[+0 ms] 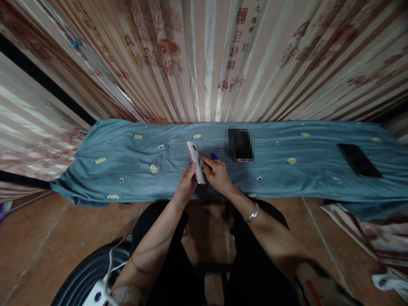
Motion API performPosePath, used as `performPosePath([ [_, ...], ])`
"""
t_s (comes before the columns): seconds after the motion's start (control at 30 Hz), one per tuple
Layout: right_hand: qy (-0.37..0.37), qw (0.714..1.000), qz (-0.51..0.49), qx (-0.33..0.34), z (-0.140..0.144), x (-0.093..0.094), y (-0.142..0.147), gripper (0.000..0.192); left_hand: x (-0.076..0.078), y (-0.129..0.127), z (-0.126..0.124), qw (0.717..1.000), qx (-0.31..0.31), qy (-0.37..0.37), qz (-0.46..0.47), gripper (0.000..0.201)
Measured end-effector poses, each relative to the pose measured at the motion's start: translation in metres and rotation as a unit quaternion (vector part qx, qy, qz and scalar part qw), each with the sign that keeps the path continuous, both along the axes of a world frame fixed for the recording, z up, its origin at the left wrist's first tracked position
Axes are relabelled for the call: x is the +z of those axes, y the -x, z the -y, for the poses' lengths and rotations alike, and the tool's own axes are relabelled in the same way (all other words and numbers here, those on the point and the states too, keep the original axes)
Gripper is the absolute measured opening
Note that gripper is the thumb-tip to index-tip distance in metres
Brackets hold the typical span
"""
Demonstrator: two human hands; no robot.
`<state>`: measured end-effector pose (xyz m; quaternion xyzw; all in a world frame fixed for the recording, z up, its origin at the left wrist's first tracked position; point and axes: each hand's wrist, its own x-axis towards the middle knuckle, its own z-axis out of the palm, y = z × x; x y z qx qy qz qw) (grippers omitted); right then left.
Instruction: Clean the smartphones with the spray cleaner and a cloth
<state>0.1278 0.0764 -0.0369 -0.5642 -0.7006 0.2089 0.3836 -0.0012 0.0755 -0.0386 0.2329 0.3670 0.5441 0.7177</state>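
Head view: left hand wrapped around the lower end of a slim pale rose-gold phone-like slab, fingers curled shut on its edge, holding it tilted up on its side above the near edge of the worktop. Right hand meets it from the other side, fingertips pinched against the slab's lower right edge; whether a small tool sits in that pinch cannot be told. A silver bangle on the right wrist. A small blue object lies on the cloth just past the right fingers, partly hidden. Worktop is draped in a blue-grey cloth with yellow oval and small square prints. A blurred dark rectangular item lies just beyond the hands; a black flat smartphone lies face up well apart, to the right. Behind, a pleated beige curtain with reddish floral print carries vertical red characters, too small to read. No brand mark legible on the slab.
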Motion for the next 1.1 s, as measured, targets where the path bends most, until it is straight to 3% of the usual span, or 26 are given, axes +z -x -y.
performPosePath([
  [0.43, 0.017, 0.999, 0.028, 0.036, 0.012, 0.009, 0.002, 0.040, 0.002, 0.010, -0.008, 1.000, 0.007, -0.028, -0.012, 0.047],
  [0.7, -0.004, 0.998, 0.017, 0.059, 0.015, 0.004, 0.001, 0.040, 0.007, 0.009, -0.009, 0.999, 0.026, -0.007, -0.018, 0.046],
  [1.1, -0.018, 0.997, 0.016, 0.077, 0.027, 0.006, -0.003, 0.038, -0.001, 0.012, -0.015, 0.999, 0.030, 0.020, -0.029, 0.050],
])
